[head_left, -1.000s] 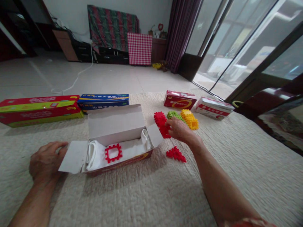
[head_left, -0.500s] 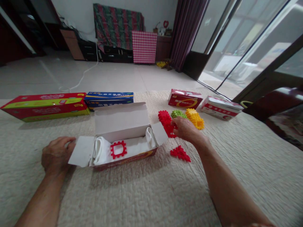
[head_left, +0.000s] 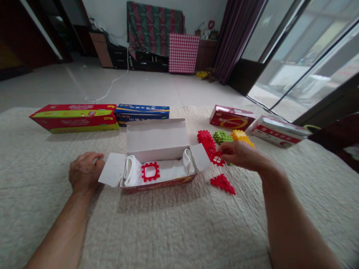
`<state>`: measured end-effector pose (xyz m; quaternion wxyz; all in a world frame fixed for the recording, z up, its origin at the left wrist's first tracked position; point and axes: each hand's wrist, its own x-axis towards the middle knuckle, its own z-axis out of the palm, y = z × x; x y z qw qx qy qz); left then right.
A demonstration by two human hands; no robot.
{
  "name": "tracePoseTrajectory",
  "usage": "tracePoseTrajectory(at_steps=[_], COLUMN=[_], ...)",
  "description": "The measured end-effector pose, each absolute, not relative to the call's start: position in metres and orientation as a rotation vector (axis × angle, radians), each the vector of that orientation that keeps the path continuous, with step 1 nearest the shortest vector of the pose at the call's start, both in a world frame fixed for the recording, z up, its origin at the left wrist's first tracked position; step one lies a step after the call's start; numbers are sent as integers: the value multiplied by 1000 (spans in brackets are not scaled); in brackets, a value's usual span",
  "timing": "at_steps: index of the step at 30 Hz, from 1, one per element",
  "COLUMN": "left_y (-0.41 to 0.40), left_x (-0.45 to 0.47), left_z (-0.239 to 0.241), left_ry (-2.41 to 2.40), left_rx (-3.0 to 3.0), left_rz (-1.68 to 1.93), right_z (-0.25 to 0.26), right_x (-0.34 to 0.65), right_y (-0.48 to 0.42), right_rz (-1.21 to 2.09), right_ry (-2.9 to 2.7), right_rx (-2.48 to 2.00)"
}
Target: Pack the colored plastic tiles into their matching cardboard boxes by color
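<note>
An open cardboard box (head_left: 157, 134), lined with folded white cloth (head_left: 171, 168), stands in front of me. One red square toothed frame piece (head_left: 150, 172) lies on the cloth. My left hand (head_left: 86, 172) rests on the quilt beside the box's left flap, fingers loosely bent, thumb apart, with nothing visible in it. To the right of the box, my right hand (head_left: 242, 154) pinches the edge of a red interlocking plastic piece with a window grid (head_left: 217, 160). Close by are more red pieces (head_left: 206, 139), green pieces (head_left: 222, 136), yellow pieces (head_left: 241, 136) and red triangular pieces (head_left: 223, 183).
Behind the open box stand a red-and-yellow box (head_left: 75, 118) and a blue box (head_left: 142, 113). At the back right are a dark red box (head_left: 232, 117) and a white-and-red box (head_left: 280, 131). Everything lies on a cream quilt (head_left: 174, 228).
The view has swung left, shifting everything rightward in the picture. My right hand has drawn slightly right of the red pieces, showing the window-grid piece at its fingertips. My left hand stays by the flap.
</note>
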<state>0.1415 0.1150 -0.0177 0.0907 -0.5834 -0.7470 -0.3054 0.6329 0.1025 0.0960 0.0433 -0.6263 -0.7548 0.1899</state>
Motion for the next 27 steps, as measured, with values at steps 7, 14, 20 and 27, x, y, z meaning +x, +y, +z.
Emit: tracePoseTrajectory(at_steps=[7,14,20,27], left_y=[116,114,112,106], left_x=[141,146,150,159], left_z=[-15,-6,-5,-2], left_ry=[-2294,-2370,-2351,-2367], left_rx=[-1715,-1723,-1740,-1728], left_rz=[-874,-783,-763,-817], right_z=[98,93,81,133], right_x=[624,601,602,629], right_y=[96,87,89,76], right_rz=[496,377,262,36], right_ry=[-2384,-2527,-2608,-2383], right_rx=[-2116,-2233,-2221,-1867])
